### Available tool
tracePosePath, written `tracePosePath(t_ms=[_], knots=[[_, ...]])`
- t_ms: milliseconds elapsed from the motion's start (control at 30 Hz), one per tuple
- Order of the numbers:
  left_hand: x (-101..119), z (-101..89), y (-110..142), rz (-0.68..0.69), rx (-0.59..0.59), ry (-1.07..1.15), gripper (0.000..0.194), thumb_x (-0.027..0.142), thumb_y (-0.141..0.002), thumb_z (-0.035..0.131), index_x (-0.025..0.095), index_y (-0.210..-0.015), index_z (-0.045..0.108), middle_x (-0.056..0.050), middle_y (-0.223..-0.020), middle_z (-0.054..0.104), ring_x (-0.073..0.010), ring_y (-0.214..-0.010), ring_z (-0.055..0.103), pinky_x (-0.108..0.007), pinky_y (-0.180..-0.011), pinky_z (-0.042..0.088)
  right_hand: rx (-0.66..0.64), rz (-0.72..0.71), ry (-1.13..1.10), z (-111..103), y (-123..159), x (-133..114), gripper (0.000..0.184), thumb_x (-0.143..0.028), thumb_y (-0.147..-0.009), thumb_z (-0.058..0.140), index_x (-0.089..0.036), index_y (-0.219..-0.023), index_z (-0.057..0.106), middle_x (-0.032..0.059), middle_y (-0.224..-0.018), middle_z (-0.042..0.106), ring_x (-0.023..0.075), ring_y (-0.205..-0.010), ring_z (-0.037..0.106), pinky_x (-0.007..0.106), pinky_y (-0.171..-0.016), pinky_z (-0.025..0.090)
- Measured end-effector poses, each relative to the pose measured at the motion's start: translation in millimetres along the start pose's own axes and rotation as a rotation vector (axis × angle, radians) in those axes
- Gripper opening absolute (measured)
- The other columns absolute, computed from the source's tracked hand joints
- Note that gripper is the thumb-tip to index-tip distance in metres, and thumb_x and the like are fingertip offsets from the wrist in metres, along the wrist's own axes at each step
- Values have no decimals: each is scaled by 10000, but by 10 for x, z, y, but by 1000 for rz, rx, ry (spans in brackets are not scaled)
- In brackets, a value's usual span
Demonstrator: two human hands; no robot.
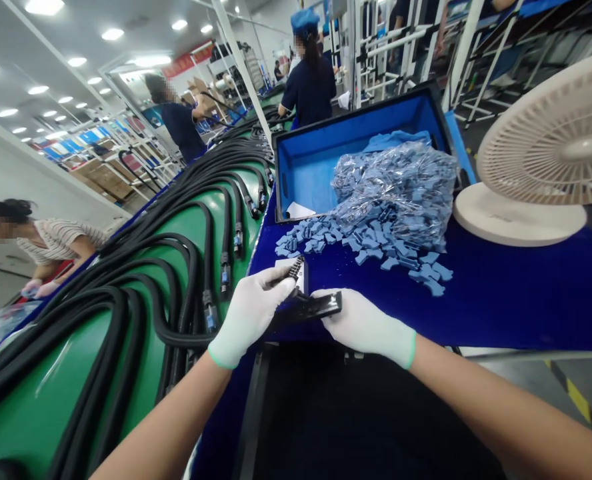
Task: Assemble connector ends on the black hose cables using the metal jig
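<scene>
My left hand (252,308), in a white glove, pinches a small dark, ribbed, spring-like piece (297,268) between thumb and fingers. Close by, my gloved right hand (363,325) is closed around a glossy black plastic part (326,305), whose near end sticks out past the fingers. The far end of that part reaches toward the left hand; whether the two pieces touch is unclear. Behind the fingertips a white block (303,279) rests on the blue table. Just beyond lie many loose blue-grey, notched plastic pieces (371,240).
A blue bin (306,167) holds a clear bag (396,180) of similar pieces, which spills onto the blue tabletop (501,293). At right stands a beige fan (521,213). Black hoses (121,333) cover the green conveyor (76,373) at left. Several people work farther off.
</scene>
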State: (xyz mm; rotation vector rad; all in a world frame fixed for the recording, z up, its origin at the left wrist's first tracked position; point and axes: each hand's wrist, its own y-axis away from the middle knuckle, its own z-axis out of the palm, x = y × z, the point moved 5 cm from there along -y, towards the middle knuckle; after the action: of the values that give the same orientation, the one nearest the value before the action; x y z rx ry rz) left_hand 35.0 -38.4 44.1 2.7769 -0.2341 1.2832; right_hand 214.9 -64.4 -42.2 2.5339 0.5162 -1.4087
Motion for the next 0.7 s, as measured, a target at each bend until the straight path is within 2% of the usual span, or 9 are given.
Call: tracePosePath(t_ms=[100, 167, 233, 300, 367, 433, 500, 600, 700], knots=[[-92, 27, -15, -93, -13, 192, 441, 457, -969, 649, 190, -1308, 740, -64, -1130, 766, -227, -974, 721, -321, -872, 560, 91, 40, 274, -269, 131, 25, 190, -204, -893, 543, -134, -1011, 675, 86, -1016, 647, 146, -945, 582, 270, -901, 457], [-96, 50, 1, -104, -43, 300, 482, 463, -960, 659, 157, -1328, 716, -92, -1169, 754, -228, -956, 721, -325, -851, 570, 179, 40, 281, -380, 196, 31, 412, -305, -837, 696, -170, -1225, 661, 97, -1197, 625, 202, -1125, 575, 338, -1023, 462], [-53, 53, 41, -65, -52, 299, 451, 403, -942, 684, 161, -1320, 718, -90, -1254, 735, -243, -1060, 714, -343, -951, 558, 143, 30, 8, -351, 226, 21, 648, -363, -762, 790, -216, -1364, 598, 76, -1302, 594, 196, -1190, 579, 329, -1060, 481], [5, 48, 100, -3, -53, 202, 418, 333, -922, 697, 189, -1313, 728, -64, -1292, 728, -255, -1160, 691, -364, -1054, 518, 25, 91, -377, -219, 233, 6, 553, -322, -784, 740, -188, -1300, 596, 61, -1231, 626, 142, -1045, 643, 274, -950, 536], [52, 75, 168, 50, -108, 84, 388, 289, -913, 700, 231, -1294, 745, -31, -1288, 733, -254, -1203, 674, -372, -1097, 491, -9, 166, -646, -104, 233, -22, 470, -255, -780, 698, -145, -1221, 577, 56, -1144, 650, 110, -892, 660, 242, -837, 556], [94, 148, 239, 132, -227, -28, 358, 253, -922, 693, 280, -1274, 758, -4, -1264, 735, -237, -1191, 668, -364, -1094, 483, 38, 178, -730, -53, 226, -53, 554, -203, -742, 722, -148, -1267, 554, 49, -1135, 654, 98, -877, 657, 207, -795, 552], [119, 223, 302, 222, -312, -110, 350, 203, -938, 674, 310, -1259, 761, 4, -1222, 729, -214, -1157, 656, -352, -1072, 476, 79, 126, -690, -36, 217, -92, 697, -167, -707, 756, -189, -1369, 541, 37, -1175, 647, 92, -948, 649, 171, -804, 541], [89, 300, 359, 297, -309, -190, 339, 150, -962, 631, 300, -1237, 759, -17, -1097, 697, -197, -1055, 628, -351, -980, 479, 52, 70, -652, 21, 200, -111, 818, -161, -703, 769, -240, -1472, 503, 37, -1257, 619, 95, -1019, 639, 155, -818, 541], [35, 370, 406, 412, -289, -273, 292, 169, -1005, 563, 247, -1208, 758, -45, -961, 618, -188, -916, 586, -338, -826, 475, -37, 98, -764, 120, 182, -69, 925, -140, -658, 794, -239, -1516, 461, 49, -1197, 620, 115, -953, 656, 193, -788, 566]])
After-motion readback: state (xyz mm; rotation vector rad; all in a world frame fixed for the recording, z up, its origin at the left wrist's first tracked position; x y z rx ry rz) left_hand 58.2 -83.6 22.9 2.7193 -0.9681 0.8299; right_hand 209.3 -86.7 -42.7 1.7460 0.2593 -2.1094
